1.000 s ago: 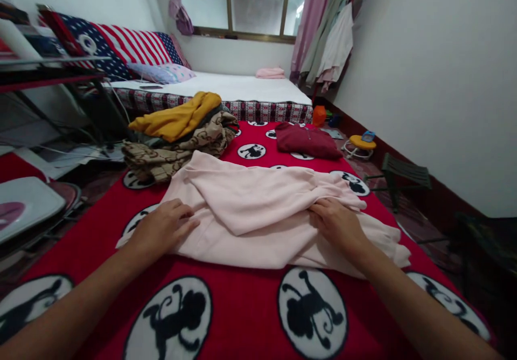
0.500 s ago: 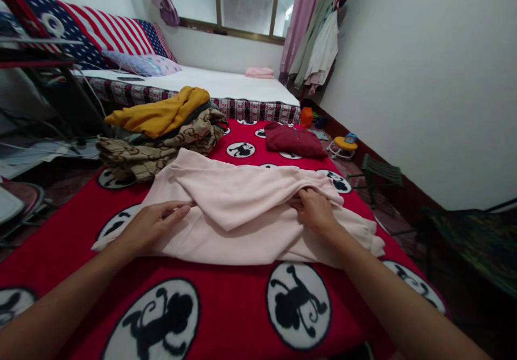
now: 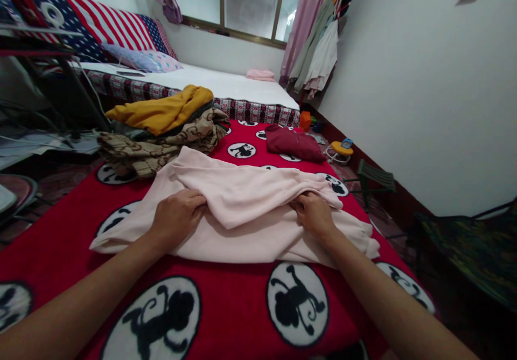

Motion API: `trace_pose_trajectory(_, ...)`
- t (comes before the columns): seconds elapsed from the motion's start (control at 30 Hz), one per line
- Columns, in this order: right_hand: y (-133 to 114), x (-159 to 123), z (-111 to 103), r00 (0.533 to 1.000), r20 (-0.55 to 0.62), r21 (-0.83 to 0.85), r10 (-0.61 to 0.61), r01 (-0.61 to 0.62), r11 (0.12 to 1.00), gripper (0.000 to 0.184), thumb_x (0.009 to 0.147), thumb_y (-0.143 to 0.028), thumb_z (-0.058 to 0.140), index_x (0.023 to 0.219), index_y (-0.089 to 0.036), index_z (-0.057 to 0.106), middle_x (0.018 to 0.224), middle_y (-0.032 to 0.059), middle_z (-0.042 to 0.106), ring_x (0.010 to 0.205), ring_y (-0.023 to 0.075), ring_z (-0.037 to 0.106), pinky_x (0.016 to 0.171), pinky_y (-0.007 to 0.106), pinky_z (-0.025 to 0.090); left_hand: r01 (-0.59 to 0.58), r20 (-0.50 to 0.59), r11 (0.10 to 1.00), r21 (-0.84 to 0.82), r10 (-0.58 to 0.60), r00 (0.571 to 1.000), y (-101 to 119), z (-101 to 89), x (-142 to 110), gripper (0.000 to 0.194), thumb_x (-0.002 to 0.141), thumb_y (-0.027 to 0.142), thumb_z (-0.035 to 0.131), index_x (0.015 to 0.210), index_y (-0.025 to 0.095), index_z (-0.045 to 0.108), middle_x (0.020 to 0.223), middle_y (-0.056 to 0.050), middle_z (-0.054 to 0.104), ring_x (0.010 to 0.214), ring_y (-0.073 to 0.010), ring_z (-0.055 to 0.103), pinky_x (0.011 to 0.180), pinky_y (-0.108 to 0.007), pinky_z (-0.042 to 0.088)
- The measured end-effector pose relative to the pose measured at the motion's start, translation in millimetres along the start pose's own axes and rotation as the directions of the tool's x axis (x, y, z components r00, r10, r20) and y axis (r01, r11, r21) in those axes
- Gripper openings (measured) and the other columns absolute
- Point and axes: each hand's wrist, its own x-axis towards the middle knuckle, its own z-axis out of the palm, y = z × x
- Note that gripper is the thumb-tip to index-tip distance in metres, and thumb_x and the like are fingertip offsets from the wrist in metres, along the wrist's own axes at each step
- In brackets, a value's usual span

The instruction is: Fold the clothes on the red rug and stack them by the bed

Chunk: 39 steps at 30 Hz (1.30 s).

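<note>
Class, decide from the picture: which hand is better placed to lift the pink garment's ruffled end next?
Right, probably. The right hand touches the pink garment close to its ruffled end; the left hand, also on the garment, is much farther from that end.

Light is soft, dim; the window (image 3: 252, 4) is brightest at right. Faint shadows crease the cloth (image 3: 242, 190); dark pools under the desk (image 3: 36, 53). The lower right seems blurred, and wide-angle distortion stretches the edges.
</note>
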Motion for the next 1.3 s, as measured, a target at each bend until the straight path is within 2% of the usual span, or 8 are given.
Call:
trace_pose_trajectory(0.23, 3.4, -5.6, -7.1, 0.991, -0.112, 0.031, -0.077, 0.081, 0.996, 0.025, 0.094, -0.023, 0.051, 0.095, -0.018, 0.075, 0.103, 0.0090, 0.069, 0.099, 0.0218, 0.061, 0.084, 0.029, 0.044, 0.188, 0.099, 0.825, -0.533, -0.159, 0.982, -17.2, -20.3, 4.0, 0.032, 0.082, 0.047, 0.051, 0.075, 0.018, 0.063, 0.072, -0.002, 0.065, 0.067, -0.0172, 0.058, 0.056, -0.024, 0.042)
trace_pose_trajectory(0.37, 0.6, 0.7, -13.7, 0.976, -0.162, 0.108, -0.145, 0.163, 0.981, 0.025, 0.094, -0.024, 0.049, 0.090, -0.019, 0.074, 0.098, 0.0080, 0.069, 0.091, 0.0204, 0.061, 0.084, 0.030, 0.044, 0.393, 0.315, 0.657, -0.643, -0.242, 0.918, -32.0, -29.0, 8.9, 0.039, 0.077, 0.057, 0.053, 0.074, 0.018, 0.055, 0.051, 0.005, 0.045, 0.045, -0.0101, 0.039, 0.042, -0.021, 0.028)
trace_pose_trajectory(0.47, -4.9, 9.3, -11.3, 0.967, -0.195, 0.218, -0.164, 0.205, 0.954, 0.022, 0.091, -0.018, 0.050, 0.089, -0.018, 0.072, 0.098, 0.0085, 0.068, 0.095, 0.0208, 0.060, 0.088, 0.031, 0.045, 0.418, 0.328, 0.640, -0.645, -0.263, 0.907, -40.8, -27.2, 9.9, 0.039, 0.079, 0.057, 0.051, 0.078, 0.018, 0.054, 0.056, 0.004, 0.048, 0.049, -0.0107, 0.042, 0.045, -0.020, 0.030)
trace_pose_trajectory(0.7, -8.4, 1.6, -5.9, 0.985, -0.014, 0.531, -0.172, 0.153, 0.833, 0.025, 0.079, -0.013, 0.062, 0.103, -0.013, 0.065, 0.104, 0.0093, 0.066, 0.093, 0.0199, 0.061, 0.084, 0.032, 0.049, 0.130, 0.069, 0.981, -0.146, -0.121, 0.990, -34.0, -20.2, 0.0, 0.024, 0.083, 0.041, 0.053, 0.083, 0.020, 0.066, 0.092, -0.006, 0.067, 0.088, -0.0247, 0.061, 0.076, -0.032, 0.045)
trace_pose_trajectory(0.8, -2.8, -17.5, -24.3, 0.975, -0.051, 0.523, -0.216, 0.211, 0.826, 0.020, 0.082, -0.020, 0.065, 0.102, -0.017, 0.065, 0.107, 0.0075, 0.065, 0.097, 0.0194, 0.060, 0.086, 0.032, 0.048, -0.092, 0.007, 0.961, -0.260, 0.097, 0.995, -24.3, -33.1, -10.6, 0.026, 0.086, 0.043, 0.054, 0.088, 0.022, 0.068, 0.101, -0.007, 0.067, 0.099, -0.0237, 0.060, 0.088, -0.033, 0.046)
trace_pose_trajectory(0.93, 4.4, -45.3, -44.7, 0.907, 0.094, 0.409, -0.411, 0.341, 0.847, 0.034, 0.075, -0.034, 0.076, 0.106, -0.022, 0.067, 0.111, 0.0077, 0.064, 0.104, 0.0225, 0.059, 0.091, 0.035, 0.046, -0.269, 0.216, 0.909, -0.319, 0.346, 0.913, -14.6, -46.6, -27.0, 0.035, 0.074, 0.046, 0.070, 0.105, 0.030, 0.071, 0.113, -0.005, 0.067, 0.108, -0.0264, 0.060, 0.092, -0.034, 0.049)
trace_pose_trajectory(1.1, 18.6, -62.9, -39.3, 0.885, 0.173, 0.333, -0.432, 0.361, 0.871, 0.067, 0.075, -0.032, 0.075, 0.137, -0.024, 0.052, 0.139, 0.0121, 0.053, 0.126, 0.0271, 0.050, 0.104, 0.043, 0.041, -0.365, 0.245, 0.926, -0.096, 0.378, 0.893, -19.0, -36.8, -43.1, 0.043, 0.078, 0.022, 0.054, 0.117, 0.033, 0.069, 0.123, -0.004, 0.066, 0.116, -0.0264, 0.059, 0.099, -0.039, 0.046)
trace_pose_trajectory(1.3, 48.3, -41.3, -35.1, 0.976, 0.021, 0.289, -0.217, 0.202, 0.936, 0.033, 0.097, -0.026, 0.041, 0.109, -0.020, 0.071, 0.120, 0.0097, 0.067, 0.115, 0.0225, 0.059, 0.100, 0.036, 0.045, -0.311, 0.219, 0.942, -0.126, 0.332, 0.917, -34.1, -34.0, -50.2, 0.036, 0.084, 0.025, 0.046, 0.107, 0.033, 0.073, 0.114, -0.003, 0.071, 0.105, -0.0236, 0.063, 0.093, -0.034, 0.048)
